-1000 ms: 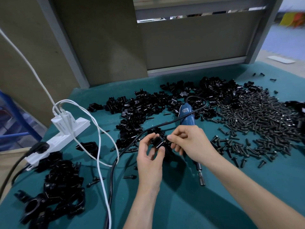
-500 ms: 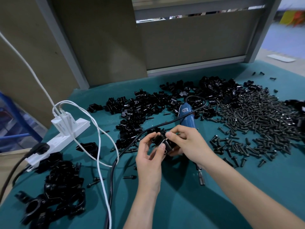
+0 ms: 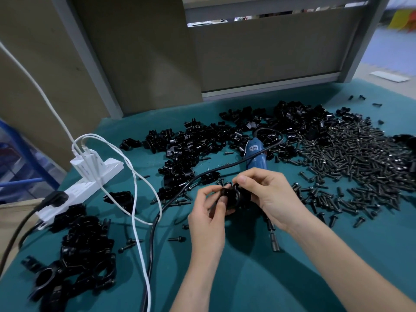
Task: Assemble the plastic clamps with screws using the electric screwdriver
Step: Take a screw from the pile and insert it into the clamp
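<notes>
Both hands hold one black plastic clamp (image 3: 236,197) above the green table at mid-frame. My left hand (image 3: 208,212) pinches its left side with thumb and fingers. My right hand (image 3: 267,194) curls round its right side, thumb and forefinger on top. The blue electric screwdriver (image 3: 256,156) lies on the table behind my right hand, its black bit end (image 3: 273,239) sticking out below the wrist. Loose clamp halves (image 3: 193,147) form a heap behind, and a big pile of black screws (image 3: 355,158) lies to the right.
A white power strip (image 3: 90,176) with chargers and white cables sits at the left. The screwdriver's black cord (image 3: 155,221) runs down the table toward me. A heap of assembled clamps (image 3: 78,248) lies at front left. Stray screws (image 3: 176,239) dot the green mat (image 3: 247,278).
Both hands have kept hold of the clamp and turned it slightly between the fingers; my right thumb and forefinger have shifted onto its top. The screwdriver has not moved.
</notes>
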Demonstrator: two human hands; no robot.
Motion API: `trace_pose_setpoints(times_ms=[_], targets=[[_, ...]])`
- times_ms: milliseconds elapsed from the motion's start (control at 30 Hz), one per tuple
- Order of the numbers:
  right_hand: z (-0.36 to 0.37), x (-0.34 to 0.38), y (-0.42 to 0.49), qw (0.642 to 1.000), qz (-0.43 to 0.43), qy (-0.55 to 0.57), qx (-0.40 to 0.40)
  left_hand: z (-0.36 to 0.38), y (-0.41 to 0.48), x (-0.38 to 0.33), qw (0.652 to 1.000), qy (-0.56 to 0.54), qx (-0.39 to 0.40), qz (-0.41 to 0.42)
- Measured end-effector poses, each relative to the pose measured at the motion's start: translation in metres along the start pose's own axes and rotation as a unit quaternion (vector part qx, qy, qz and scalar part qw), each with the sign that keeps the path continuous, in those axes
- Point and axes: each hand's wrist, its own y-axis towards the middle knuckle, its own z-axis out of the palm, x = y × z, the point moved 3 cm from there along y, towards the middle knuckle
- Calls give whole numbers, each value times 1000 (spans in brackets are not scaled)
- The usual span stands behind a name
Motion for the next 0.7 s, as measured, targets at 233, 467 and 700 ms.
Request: trace_pose_setpoints(times_ms=[233,467,700], targets=[[1,0,-4,1000,-7,-26,1,0,-1,-1,1000,11,-6,-18],[0,-2,-4,999,2,-47,-9,1,-1,-1,999,9,-8,-35],[-1,-4,-5,997,-12,-65,-31,0,0,0,999,9,-5,-41]])
